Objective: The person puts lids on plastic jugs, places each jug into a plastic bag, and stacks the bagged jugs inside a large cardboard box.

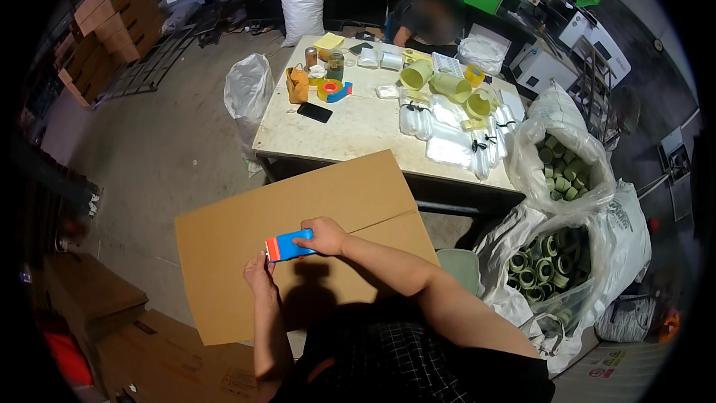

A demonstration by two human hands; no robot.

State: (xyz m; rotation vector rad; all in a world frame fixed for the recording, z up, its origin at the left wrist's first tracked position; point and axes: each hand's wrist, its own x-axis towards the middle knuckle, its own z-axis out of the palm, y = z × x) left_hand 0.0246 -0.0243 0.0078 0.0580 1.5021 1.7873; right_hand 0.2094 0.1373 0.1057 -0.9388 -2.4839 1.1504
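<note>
My right hand [324, 236] is wrapped round a blue and red tape dispenser [293, 245], held above a large flat cardboard box [246, 213]. At the dispenser's red end, the fingers of my left hand [259, 272] are pinched together. Whatever lies between them is too small to make out. A seam runs across the right part of the cardboard, and my shadow falls on its near side.
Beyond the cardboard stands a worktable [280, 138] with a phone [315, 112], another tape dispenser [339, 92], clear plastic bags [450, 151] and green cups [450, 87]. A person [429, 19] sits behind it. Sacks of green parts [548, 265] stand at right; wooden boxes [119, 11] at far left.
</note>
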